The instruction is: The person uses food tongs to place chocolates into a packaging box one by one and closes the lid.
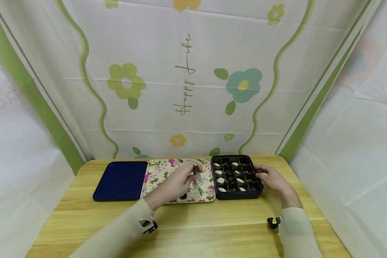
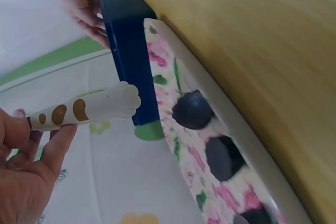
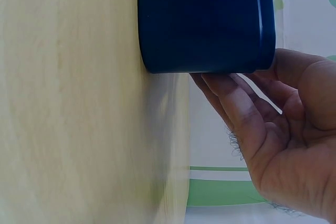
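Note:
In the head view, the left hand (image 1: 180, 181) is over a cream tray with a floral print (image 1: 154, 179). Its thumb and fingers pinch slim white tongs (image 2: 100, 106) with brown oval spots and a scalloped end; no piece shows at the tip. Several dark pieces, like chocolates (image 2: 224, 157), sit along the tray's near side. To the right stands a dark blue box (image 1: 240, 195), divided into small compartments with white and dark pieces. The right hand (image 1: 271, 179) rests its fingers against the box's right wall, thumb near the rim.
A flat dark blue tray or lid (image 1: 120, 181) lies left of the floral tray. The three stand side by side near the far edge of a wooden table (image 1: 206, 229). A printed white curtain (image 1: 161, 71) hangs behind, with white sheets (image 1: 351, 154) at both sides.

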Demonstrator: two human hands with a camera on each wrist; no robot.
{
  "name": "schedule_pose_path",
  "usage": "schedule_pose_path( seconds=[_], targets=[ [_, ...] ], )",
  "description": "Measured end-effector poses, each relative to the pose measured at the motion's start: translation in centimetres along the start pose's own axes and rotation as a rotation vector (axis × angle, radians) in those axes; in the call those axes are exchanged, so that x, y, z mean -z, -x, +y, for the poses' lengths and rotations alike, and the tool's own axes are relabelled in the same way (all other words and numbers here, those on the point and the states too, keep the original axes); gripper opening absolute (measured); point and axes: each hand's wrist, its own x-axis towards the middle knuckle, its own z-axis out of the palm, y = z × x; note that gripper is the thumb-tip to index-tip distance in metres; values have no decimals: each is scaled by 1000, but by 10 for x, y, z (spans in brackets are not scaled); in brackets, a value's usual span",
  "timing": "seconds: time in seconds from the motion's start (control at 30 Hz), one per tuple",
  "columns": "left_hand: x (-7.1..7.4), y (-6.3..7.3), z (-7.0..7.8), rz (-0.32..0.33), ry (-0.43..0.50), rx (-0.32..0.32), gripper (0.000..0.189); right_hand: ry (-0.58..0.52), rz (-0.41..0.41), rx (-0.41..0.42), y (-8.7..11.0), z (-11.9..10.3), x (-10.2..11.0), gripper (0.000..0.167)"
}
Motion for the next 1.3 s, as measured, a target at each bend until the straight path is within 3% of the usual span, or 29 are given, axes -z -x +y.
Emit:
schedule_pose_path(
  seconds=[0.3, 0.5, 0.87, 0.97, 1.0, 1.1, 1.2, 1.23, 1.3],
  targets=[
    [16, 33, -19, 5, -17, 22, 24, 9, -2, -8, -1, 0, 1, 53],
    [21, 42, -24, 21, 7, 13, 25, -13, -1, -9, -1, -1, 1, 54],
    [12, 43, -37, 19, -24, 45, 20, -19, -10, -10, 0, -1, 1, 54],
    [8, 42, -46, 51, 7, -29, 18, -19, -9, -15, 0, -1, 1, 55],
    [-3, 39, -71, 72, 4, -73, 17, -17, -8, -16, -1, -1, 1, 55],
    [-6, 36, -79, 136, 9, -146, 22, -18, -8, -19, -1, -1, 1, 55],
    [-8, 32, -81, 179, -28, -145, 30, -21, -8, -19, -1, 0, 0, 55],
    [1, 33, -60, 179, -25, -123, 34, -19, -8, -17, -1, 1, 0, 55],
    [0, 32, -61, 173, -40, -101, 39, -18, -8, -16, -2, 2, 0, 55]
  ],
)
